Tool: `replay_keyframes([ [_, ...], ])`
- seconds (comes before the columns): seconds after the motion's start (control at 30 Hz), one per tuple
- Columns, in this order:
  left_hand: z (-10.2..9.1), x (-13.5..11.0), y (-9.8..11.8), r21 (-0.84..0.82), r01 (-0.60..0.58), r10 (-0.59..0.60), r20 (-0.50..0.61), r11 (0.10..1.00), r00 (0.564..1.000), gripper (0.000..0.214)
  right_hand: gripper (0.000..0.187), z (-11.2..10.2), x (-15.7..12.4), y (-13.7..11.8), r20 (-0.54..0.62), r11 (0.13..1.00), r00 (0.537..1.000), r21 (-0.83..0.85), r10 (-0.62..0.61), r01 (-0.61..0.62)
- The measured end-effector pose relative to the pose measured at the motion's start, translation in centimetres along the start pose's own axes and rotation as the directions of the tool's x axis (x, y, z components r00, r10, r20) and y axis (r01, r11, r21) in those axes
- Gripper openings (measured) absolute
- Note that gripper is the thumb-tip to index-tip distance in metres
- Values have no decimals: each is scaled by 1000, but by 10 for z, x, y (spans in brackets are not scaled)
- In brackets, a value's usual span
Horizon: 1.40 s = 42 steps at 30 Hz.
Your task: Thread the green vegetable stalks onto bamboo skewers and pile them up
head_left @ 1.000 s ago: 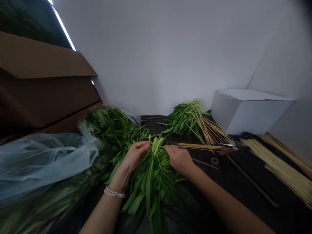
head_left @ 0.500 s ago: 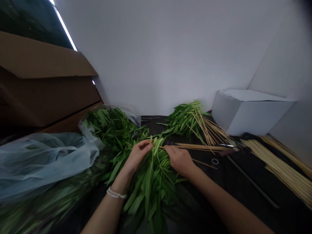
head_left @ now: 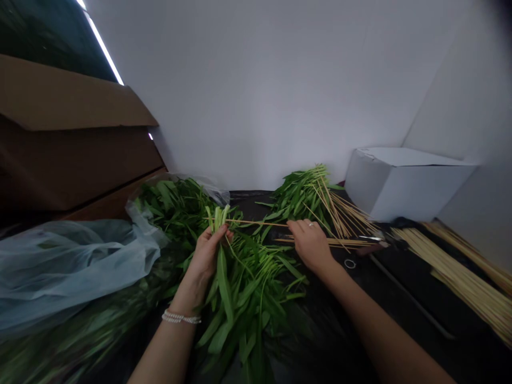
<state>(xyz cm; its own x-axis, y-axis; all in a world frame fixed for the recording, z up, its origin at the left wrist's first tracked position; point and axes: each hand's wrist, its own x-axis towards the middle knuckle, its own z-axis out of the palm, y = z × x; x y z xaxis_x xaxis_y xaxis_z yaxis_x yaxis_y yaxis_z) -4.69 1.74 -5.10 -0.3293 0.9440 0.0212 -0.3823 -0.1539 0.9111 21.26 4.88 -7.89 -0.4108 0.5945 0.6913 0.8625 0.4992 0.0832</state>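
Several leafy green stems [head_left: 218, 217] are pinched between the thumb and fingers of my left hand [head_left: 208, 248], their pale cut ends pointing up. A thin bamboo skewer [head_left: 260, 222] runs crosswise through those stems, its tip showing just past them on the left. My right hand [head_left: 312, 242] is closed on the skewer's other end. Below and between my hands lies a loose heap of long-leaved greens [head_left: 248, 298]. Close behind my right hand rests a pile of skewered greens [head_left: 300, 189], with skewers [head_left: 346, 216] fanning out to the right.
Left are a clear plastic bag [head_left: 76, 266], more greens [head_left: 172, 202] and a cardboard box [head_left: 72, 101]. On the right stand a white box [head_left: 408, 184] and bundles of bamboo skewers [head_left: 460, 272]. A metal ring [head_left: 350, 263] and loose skewers [head_left: 340, 242] lie near my right hand.
My left hand has moved left with the stems. My right hand has shifted right along the skewer, so a long stretch of it now shows between my hands.
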Motion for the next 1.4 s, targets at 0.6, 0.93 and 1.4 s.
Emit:
replay_keyframes([
  [0.6,6,-9,-6,432,-174,56,272,885,961,78,30,-2,1,32,75,860,869,122,489,-495],
  [0.93,8,-10,-7,398,-117,-12,308,910,951,75,61,25,-18,97,43,765,774,127,632,-631],
  [1.4,8,-11,-6,394,-109,-19,307,913,951,55,45,6,-17,87,-2,825,838,-178,546,-537],
])
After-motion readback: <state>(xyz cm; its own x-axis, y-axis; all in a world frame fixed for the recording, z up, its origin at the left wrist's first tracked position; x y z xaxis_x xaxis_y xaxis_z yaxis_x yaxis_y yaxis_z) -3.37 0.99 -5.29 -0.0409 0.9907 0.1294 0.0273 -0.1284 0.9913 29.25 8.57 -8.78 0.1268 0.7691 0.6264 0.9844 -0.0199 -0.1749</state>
